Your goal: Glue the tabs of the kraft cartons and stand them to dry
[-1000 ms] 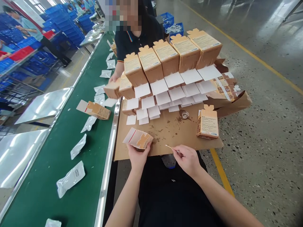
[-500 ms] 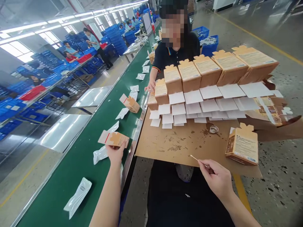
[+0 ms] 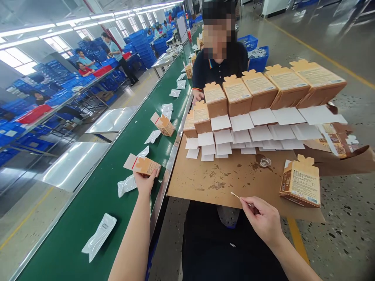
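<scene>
The belt (image 3: 64,253) runs below the left hand (image 3: 144,182), which has a box (image 3: 147,166) in it. A pouch (image 3: 100,236) lies on the belt, left of that hand. Beyond the right hand (image 3: 261,217), with its swab (image 3: 235,195), the board (image 3: 187,177) bears a dish (image 3: 265,162), a carton (image 3: 301,183) rightward and, farther off, stacked cartons (image 3: 215,103).

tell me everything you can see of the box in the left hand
The box is a small carton, cardboard by its look, tan-orange with printing. A pale flap with a red strip sticks out at one end, beside a tan scalloped tab. It is tilted over, held in the left hand above the green belt, near a shiny pouch. Whether it rests on the belt cannot be told.
</scene>
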A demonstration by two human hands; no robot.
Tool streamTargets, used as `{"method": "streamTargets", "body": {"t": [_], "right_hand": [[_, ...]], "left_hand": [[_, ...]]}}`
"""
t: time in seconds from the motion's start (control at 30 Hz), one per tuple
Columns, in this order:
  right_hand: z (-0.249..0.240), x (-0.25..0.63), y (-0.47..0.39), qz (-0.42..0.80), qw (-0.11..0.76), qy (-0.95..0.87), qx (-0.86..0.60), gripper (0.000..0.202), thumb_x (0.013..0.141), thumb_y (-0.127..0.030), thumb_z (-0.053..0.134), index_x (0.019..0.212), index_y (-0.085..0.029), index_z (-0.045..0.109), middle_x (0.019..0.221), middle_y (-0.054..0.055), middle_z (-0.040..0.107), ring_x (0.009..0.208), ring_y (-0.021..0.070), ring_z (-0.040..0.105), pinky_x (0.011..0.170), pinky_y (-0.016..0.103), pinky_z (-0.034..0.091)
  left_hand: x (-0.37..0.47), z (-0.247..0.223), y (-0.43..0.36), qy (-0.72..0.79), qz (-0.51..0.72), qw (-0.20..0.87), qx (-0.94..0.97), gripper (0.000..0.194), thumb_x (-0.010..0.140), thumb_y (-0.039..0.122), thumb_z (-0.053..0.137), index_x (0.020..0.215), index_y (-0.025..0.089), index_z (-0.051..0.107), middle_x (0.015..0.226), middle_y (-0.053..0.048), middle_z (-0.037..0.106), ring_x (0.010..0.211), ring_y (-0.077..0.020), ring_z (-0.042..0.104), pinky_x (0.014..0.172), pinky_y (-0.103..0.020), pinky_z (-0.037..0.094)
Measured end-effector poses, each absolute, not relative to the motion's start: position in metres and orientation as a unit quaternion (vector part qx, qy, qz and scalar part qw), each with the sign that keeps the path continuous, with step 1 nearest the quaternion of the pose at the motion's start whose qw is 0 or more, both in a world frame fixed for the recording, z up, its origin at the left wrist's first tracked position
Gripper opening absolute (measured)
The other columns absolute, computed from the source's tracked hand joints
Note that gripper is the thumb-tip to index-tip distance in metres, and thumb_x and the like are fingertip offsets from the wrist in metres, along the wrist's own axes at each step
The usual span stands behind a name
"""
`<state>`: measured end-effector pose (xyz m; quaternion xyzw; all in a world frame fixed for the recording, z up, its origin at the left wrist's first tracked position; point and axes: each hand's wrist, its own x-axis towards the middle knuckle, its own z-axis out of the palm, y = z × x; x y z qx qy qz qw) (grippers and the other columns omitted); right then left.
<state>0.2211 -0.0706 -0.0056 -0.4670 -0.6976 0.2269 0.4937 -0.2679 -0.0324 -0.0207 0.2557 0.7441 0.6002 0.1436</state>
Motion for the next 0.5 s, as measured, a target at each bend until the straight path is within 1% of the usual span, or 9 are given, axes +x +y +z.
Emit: {"method": "streamTargets", "body": {"t": [0.1, 0.17, 0.23, 0.3, 0.33, 0.37, 0.4, 0.43, 0.5], "right_hand": [[0.000, 0.229, -0.070, 0.216, 0.502, -0.692, -0.472, 0.021, 0.105, -0.022, 0.076, 0.087, -0.029, 0.084, 0.064, -0.001, 0.074, 0.045, 0.0169, 0.060, 0.045, 0.031, 0.052], [0.003, 0.240, -0.073, 0.206, 0.506, -0.683, -0.486, 0.020, 0.105, -0.024, 0.077, 0.087, -0.030, 0.085, 0.065, 0.000, 0.076, 0.045, 0.0178, 0.062, 0.044, 0.032, 0.054], [0.005, 0.253, -0.079, 0.192, 0.511, -0.669, -0.505, 0.018, 0.104, -0.027, 0.079, 0.089, -0.031, 0.086, 0.068, 0.002, 0.079, 0.046, 0.0199, 0.066, 0.044, 0.033, 0.057], [0.006, 0.265, -0.085, 0.177, 0.520, -0.652, -0.523, 0.015, 0.103, -0.029, 0.081, 0.090, -0.033, 0.087, 0.072, 0.003, 0.082, 0.048, 0.0217, 0.070, 0.044, 0.034, 0.060], [0.006, 0.270, -0.087, 0.171, 0.525, -0.643, -0.531, 0.014, 0.102, -0.030, 0.083, 0.090, -0.034, 0.087, 0.072, 0.003, 0.083, 0.048, 0.0221, 0.070, 0.044, 0.033, 0.061], [0.007, 0.273, -0.089, 0.168, 0.527, -0.637, -0.537, 0.013, 0.101, -0.031, 0.083, 0.089, -0.035, 0.087, 0.072, 0.003, 0.084, 0.047, 0.0221, 0.070, 0.044, 0.033, 0.062], [0.009, 0.276, -0.089, 0.168, 0.527, -0.633, -0.541, 0.013, 0.101, -0.031, 0.084, 0.089, -0.035, 0.087, 0.072, 0.003, 0.084, 0.047, 0.0220, 0.070, 0.045, 0.033, 0.062], [0.010, 0.276, -0.088, 0.169, 0.526, -0.633, -0.543, 0.013, 0.100, -0.032, 0.083, 0.088, -0.035, 0.087, 0.071, 0.003, 0.083, 0.046, 0.0219, 0.070, 0.044, 0.032, 0.062], [0.014, 0.275, -0.085, 0.170, 0.521, -0.639, -0.540, 0.015, 0.100, -0.031, 0.082, 0.087, -0.034, 0.087, 0.069, 0.003, 0.081, 0.046, 0.0219, 0.069, 0.044, 0.033, 0.062]], "left_hand": [[-0.264, -0.016, -0.032, 0.728, 0.623, 0.133, 0.252, 0.114, 0.051, 0.033, 0.113, 0.144, 0.028, 0.047, 0.142, -0.012, 0.069, 0.152, -0.0393, 0.069, 0.137, -0.065, 0.047], [-0.260, -0.017, -0.043, 0.723, 0.640, 0.078, 0.247, 0.119, 0.051, 0.032, 0.111, 0.148, 0.029, 0.043, 0.152, -0.015, 0.063, 0.164, -0.0396, 0.058, 0.143, -0.063, 0.038], [-0.251, -0.017, -0.055, 0.709, 0.658, -0.019, 0.254, 0.110, 0.059, 0.037, 0.107, 0.147, 0.029, 0.043, 0.157, -0.016, 0.057, 0.166, -0.0388, 0.054, 0.144, -0.061, 0.036], [-0.239, -0.012, -0.057, 0.673, 0.675, -0.101, 0.284, 0.087, 0.071, 0.044, 0.099, 0.139, 0.030, 0.048, 0.152, -0.014, 0.058, 0.158, -0.0375, 0.059, 0.140, -0.063, 0.042], [-0.232, -0.006, -0.049, 0.653, 0.684, -0.113, 0.305, 0.074, 0.077, 0.047, 0.095, 0.134, 0.030, 0.051, 0.147, -0.013, 0.061, 0.152, -0.0364, 0.063, 0.137, -0.064, 0.046], [-0.223, 0.002, -0.035, 0.638, 0.692, -0.100, 0.324, 0.063, 0.081, 0.049, 0.090, 0.130, 0.029, 0.054, 0.142, -0.011, 0.064, 0.146, -0.0351, 0.066, 0.134, -0.063, 0.050], [-0.214, 0.013, -0.015, 0.633, 0.694, -0.062, 0.338, 0.054, 0.085, 0.050, 0.086, 0.126, 0.028, 0.058, 0.136, -0.010, 0.067, 0.140, -0.0339, 0.069, 0.131, -0.061, 0.053], [-0.203, 0.024, 0.011, 0.639, 0.685, -0.002, 0.349, 0.048, 0.088, 0.052, 0.082, 0.123, 0.027, 0.063, 0.132, -0.010, 0.069, 0.136, -0.0329, 0.071, 0.127, -0.058, 0.057], [-0.182, 0.047, 0.071, 0.680, 0.629, 0.143, 0.349, 0.043, 0.093, 0.055, 0.074, 0.121, 0.024, 0.071, 0.130, -0.013, 0.074, 0.129, -0.0321, 0.074, 0.118, -0.052, 0.062]]}}
